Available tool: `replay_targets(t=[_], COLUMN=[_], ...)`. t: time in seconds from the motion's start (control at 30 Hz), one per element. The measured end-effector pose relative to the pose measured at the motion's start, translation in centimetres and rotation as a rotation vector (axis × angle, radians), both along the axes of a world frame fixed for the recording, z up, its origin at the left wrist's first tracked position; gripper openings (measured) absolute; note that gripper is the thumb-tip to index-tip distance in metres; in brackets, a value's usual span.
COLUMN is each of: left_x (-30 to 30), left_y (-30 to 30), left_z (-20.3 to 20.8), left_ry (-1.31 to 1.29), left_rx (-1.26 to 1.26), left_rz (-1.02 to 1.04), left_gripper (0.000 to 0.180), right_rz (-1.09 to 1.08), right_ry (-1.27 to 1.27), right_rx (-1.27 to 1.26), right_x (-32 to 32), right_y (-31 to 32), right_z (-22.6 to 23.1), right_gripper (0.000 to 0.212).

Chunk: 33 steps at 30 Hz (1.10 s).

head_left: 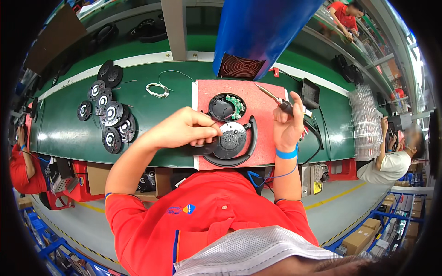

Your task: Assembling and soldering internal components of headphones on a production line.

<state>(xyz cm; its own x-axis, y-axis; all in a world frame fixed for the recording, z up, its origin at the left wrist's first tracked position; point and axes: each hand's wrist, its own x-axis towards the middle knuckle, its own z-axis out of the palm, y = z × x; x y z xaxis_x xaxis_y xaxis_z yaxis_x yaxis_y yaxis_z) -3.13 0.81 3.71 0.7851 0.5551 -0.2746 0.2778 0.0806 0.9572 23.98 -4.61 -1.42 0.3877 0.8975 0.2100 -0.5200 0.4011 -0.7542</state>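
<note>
My right hand holds a soldering iron, its metal tip pointing up and left above the mat. A blue band circles that wrist. The fingers of my left hand are pinched together at the edge of a headphone ear cup; what they grip is too small to make out. The cup shows a perforated round speaker plate and joins a curved black headband. Just beyond it lies an open black ear-cup shell with a green circuit board along its right side.
Under the parts is a red mat on the green bench. Several round speaker parts are grouped at left, near a coil of white wire. A blue duct hangs above the mat. Clear plastic trays stand at right; co-workers sit at both sides.
</note>
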Motion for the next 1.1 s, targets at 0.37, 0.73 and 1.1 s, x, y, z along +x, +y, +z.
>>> replay_targets(t=[0.37,0.73,1.1], left_x=[1.8,1.8,1.7], left_y=[-0.2,-0.3,-0.3], left_z=[-1.9,-2.1,-2.4], left_ry=[-0.102,-0.118,-0.116], left_rx=[-0.007,-0.003,0.004], left_rz=[-0.033,-0.004,-0.008], left_gripper=[0.018,0.018,0.018], right_rz=[-0.005,0.055,0.023], right_ry=[-0.184,-0.245,-0.159], right_rx=[0.105,0.215,0.141], right_x=[-0.4,0.0,-0.3], right_y=[-0.4,-0.1,-0.3], right_z=[-0.5,-1.1,-0.6], right_gripper=[0.022,0.024,0.026])
